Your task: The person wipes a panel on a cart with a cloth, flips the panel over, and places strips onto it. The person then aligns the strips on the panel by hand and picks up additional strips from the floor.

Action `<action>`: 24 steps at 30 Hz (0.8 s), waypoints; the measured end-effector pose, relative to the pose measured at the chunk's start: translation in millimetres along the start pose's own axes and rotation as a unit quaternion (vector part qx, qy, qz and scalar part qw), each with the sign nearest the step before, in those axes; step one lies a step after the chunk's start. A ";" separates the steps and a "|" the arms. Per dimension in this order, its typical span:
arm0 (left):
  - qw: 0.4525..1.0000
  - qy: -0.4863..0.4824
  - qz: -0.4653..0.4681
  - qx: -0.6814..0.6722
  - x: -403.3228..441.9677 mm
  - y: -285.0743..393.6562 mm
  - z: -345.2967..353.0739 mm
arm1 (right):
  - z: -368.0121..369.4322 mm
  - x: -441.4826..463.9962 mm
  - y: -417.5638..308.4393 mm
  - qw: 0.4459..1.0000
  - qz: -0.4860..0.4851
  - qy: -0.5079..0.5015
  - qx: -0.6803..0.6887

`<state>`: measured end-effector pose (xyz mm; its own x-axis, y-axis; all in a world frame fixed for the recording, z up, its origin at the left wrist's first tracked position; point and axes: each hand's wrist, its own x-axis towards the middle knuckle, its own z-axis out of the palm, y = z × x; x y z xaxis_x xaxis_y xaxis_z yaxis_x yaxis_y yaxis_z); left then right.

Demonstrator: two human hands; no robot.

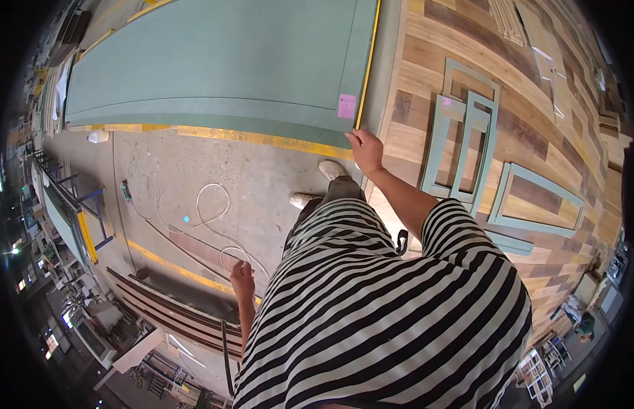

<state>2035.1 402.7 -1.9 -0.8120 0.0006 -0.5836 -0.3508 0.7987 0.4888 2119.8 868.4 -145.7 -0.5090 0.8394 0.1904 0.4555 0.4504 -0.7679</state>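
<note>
A large green panel [221, 61] lies in front of me on a support with yellow edges. A pink label [346, 106] is stuck near its close right corner. At that corner is my right hand [367, 150], its fingers closed and the thumb side against the edge; whether it grips the panel or something small is hidden. My left hand [243, 278] hangs low on the left with curled fingers. Behind it, a pale looped hose [215, 218] lies on the floor; I cannot tell if the hand holds anything.
Green frames [460, 143] lie on a wood-patterned surface [412, 48] to my right, with another frame [538, 198] beside them. Dark long strips [153, 307] are stacked at lower left. A blue-legged rack [71, 198] stands farther left. Another person [585, 327] is at far right.
</note>
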 end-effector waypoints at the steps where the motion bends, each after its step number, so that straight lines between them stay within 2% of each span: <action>1: 1.000 0.000 -0.001 0.002 -3.4 -5.2 2.4 | -0.5 -0.1 -1.9 1.000 -0.005 0.011 0.012; 5: 0.996 -0.025 0.034 0.073 -14.5 -21.8 11.1 | 0.7 -1.0 -2.4 0.999 -0.013 0.025 0.020; 7: 0.996 -0.040 0.069 -0.046 -6.7 -64.7 16.5 | -1.3 0.9 -0.4 0.999 -0.022 0.015 0.016; 10: 0.997 -0.050 0.052 -0.017 1.4 -79.7 18.1 | -6.7 4.5 -0.5 0.999 -0.034 -0.009 0.003; 13: 0.997 -0.051 0.004 0.061 -10.1 -12.7 17.0 | -9.0 8.1 -1.1 0.999 -0.040 -0.029 -0.011; 15: 0.996 -0.041 0.028 0.071 -9.8 4.2 17.9 | -9.0 8.5 -0.7 0.998 -0.044 -0.036 -0.015; 16: 0.995 -0.030 0.054 0.082 -9.3 6.8 17.9 | -7.9 8.4 -0.4 0.999 -0.034 -0.039 -0.015; 20: 0.997 -0.032 0.057 0.039 3.0 -6.7 17.5 | -3.9 6.4 -1.5 0.999 -0.020 -0.026 -0.015; 21: 0.989 -0.036 0.123 0.077 7.4 -17.5 16.8 | -2.6 5.8 -1.4 0.999 -0.020 -0.027 -0.015; 23: 0.975 -0.039 0.187 0.113 2.8 -5.8 18.3 | 0.6 4.7 -0.9 0.999 -0.033 0.002 -0.014; 24: 0.988 -0.039 0.118 0.086 -1.0 -0.5 18.8 | 0.9 4.0 0.2 0.999 -0.034 0.000 -0.015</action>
<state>2044.8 413.5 -13.7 -0.8207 0.2402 -0.5185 -0.0658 0.8616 0.5034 2117.2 871.5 -145.6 -0.5396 0.8065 0.2418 0.4412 0.5154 -0.7346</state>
